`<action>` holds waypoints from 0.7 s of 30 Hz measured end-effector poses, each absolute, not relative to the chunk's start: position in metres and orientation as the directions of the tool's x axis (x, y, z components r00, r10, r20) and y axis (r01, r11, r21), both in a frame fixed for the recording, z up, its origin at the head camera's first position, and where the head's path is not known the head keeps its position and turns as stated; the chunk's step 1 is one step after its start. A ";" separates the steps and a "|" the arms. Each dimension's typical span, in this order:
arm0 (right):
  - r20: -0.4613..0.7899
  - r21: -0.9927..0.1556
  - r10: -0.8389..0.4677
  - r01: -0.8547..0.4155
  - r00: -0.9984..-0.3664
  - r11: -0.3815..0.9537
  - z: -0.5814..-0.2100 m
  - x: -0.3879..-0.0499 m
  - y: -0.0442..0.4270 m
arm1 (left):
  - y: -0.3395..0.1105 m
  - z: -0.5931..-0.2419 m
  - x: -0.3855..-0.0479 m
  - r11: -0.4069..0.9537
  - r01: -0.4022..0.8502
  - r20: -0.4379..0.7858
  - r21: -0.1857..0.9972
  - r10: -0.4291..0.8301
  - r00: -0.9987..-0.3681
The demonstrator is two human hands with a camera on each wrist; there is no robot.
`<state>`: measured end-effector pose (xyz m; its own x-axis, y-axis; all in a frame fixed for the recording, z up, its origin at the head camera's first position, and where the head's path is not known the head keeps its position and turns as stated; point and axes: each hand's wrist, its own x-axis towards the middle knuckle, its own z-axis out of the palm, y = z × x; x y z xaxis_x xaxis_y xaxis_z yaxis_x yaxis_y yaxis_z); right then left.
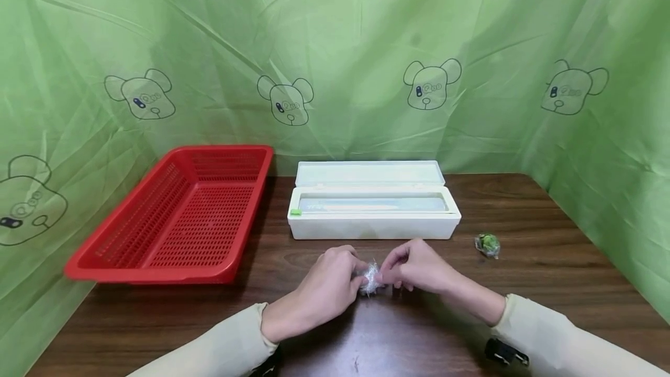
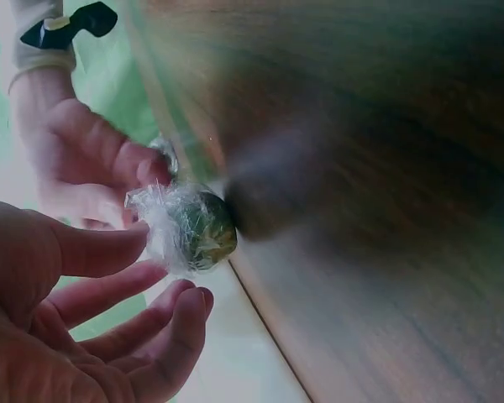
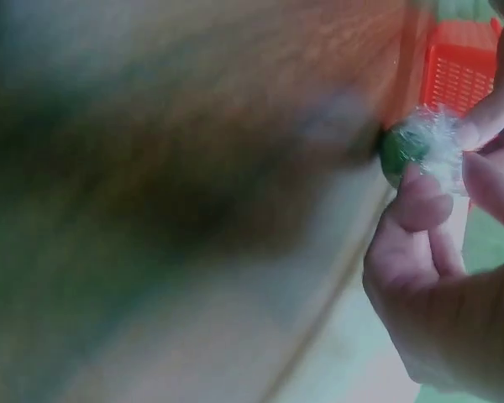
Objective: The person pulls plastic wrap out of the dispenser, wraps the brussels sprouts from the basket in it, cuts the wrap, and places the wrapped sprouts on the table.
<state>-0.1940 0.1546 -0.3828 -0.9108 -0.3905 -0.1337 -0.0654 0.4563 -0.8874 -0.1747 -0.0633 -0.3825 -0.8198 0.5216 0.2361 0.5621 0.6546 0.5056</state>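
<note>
A small round green vegetable in crumpled cling film (image 1: 371, 279) rests on the table between the two hands. In the left wrist view its dark green side (image 2: 210, 233) shows, with the film gathered towards the fingers. My left hand (image 1: 327, 284) pinches the bunched film between thumb and forefinger, its other fingers loosely bent. From the other side my right hand (image 1: 419, 266) pinches the film, its thumb beside the vegetable (image 3: 395, 155) in the right wrist view. The vegetable's exact kind is hard to tell under the film.
A long white cling film dispenser (image 1: 374, 227) with its lid raised and a green slider stands just beyond the hands. On the left is a red perforated basket (image 1: 238, 269). Another film-wrapped green vegetable (image 1: 488, 244) lies at the right. Green cloth (image 1: 356, 28) surrounds the table.
</note>
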 end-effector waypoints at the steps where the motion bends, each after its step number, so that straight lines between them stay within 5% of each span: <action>1: -0.066 -0.868 -0.393 -0.142 -0.917 0.476 -0.381 -0.192 0.155 | -0.063 -0.383 -0.175 0.652 0.565 0.238 0.506 0.524 -0.818; 7: 0.227 -0.683 -0.490 -0.496 -0.842 0.536 -0.383 -0.186 0.152 | -0.063 -0.384 -0.179 0.645 0.565 0.242 0.514 0.524 -0.817; 21: 0.258 -0.625 -0.543 -0.567 -0.799 0.537 -0.396 -0.191 0.148 | -0.069 -0.383 -0.192 0.616 0.539 0.159 0.575 0.562 -0.812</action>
